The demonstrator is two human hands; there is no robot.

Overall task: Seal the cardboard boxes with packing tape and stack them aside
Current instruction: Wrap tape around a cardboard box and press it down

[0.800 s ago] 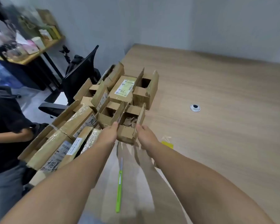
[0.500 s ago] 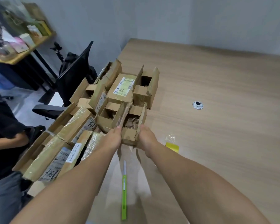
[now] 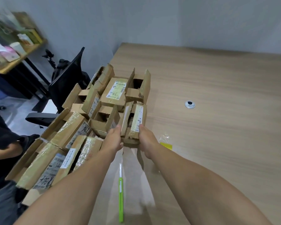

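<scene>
- Cardboard boxes (image 3: pixel 71 132) lie heaped along the table's (image 3: pixel 217 135) left edge. There are roughly ten, but they overlap too much for an exact count.
- The left hand (image 3: pixel 112 142) and right hand (image 3: pixel 147 142) both grip one small box (image 3: pixel 137 122) at the heap's right side, pressing its flaps together.
- Progress looks early: this box shows no fresh seal, at least three neighbours stand flaps-up, and no tidy stack shows.
- One green cutter (image 3: pixel 120 192) lies toward the near edge, and one yellow packet (image 3: pixel 166 145) is beside the right hand.
</scene>
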